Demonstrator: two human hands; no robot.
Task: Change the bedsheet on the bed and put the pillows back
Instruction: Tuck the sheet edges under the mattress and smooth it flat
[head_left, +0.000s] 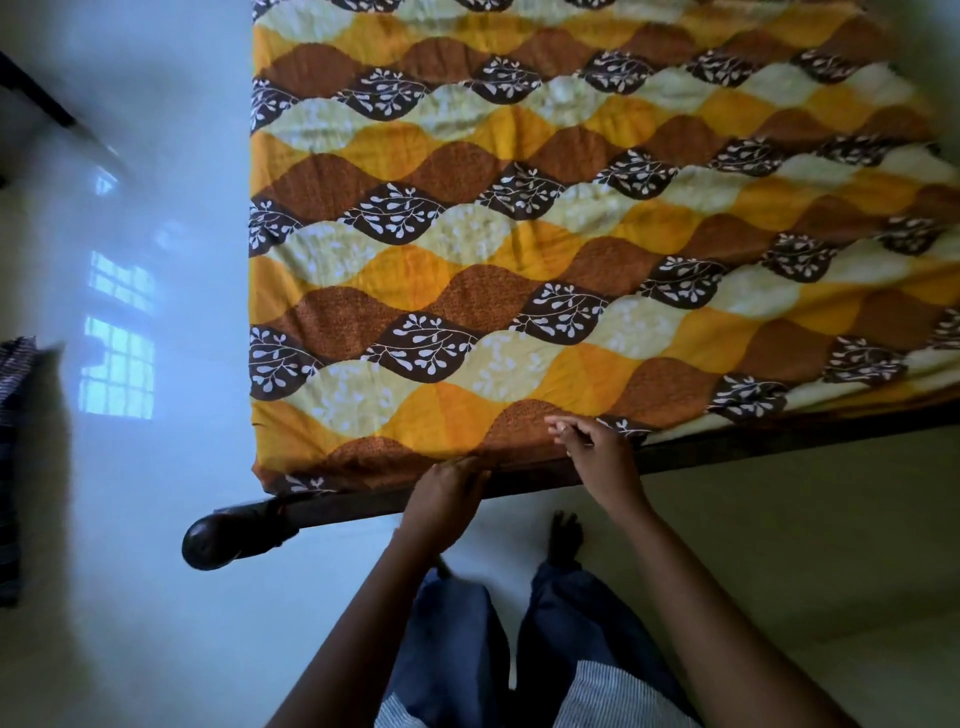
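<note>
Tucking now, lower centre: left hand (448, 493) presses the bedsheet (519, 234) edge with straight fingers; right hand (597, 453) grip unclear. Next, probably pillows.

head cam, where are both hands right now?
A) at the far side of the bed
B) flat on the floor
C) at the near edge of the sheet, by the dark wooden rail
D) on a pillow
C: the left hand and the right hand both sit at the near edge of the patterned bedsheet, right along the dark bed rail.
</note>
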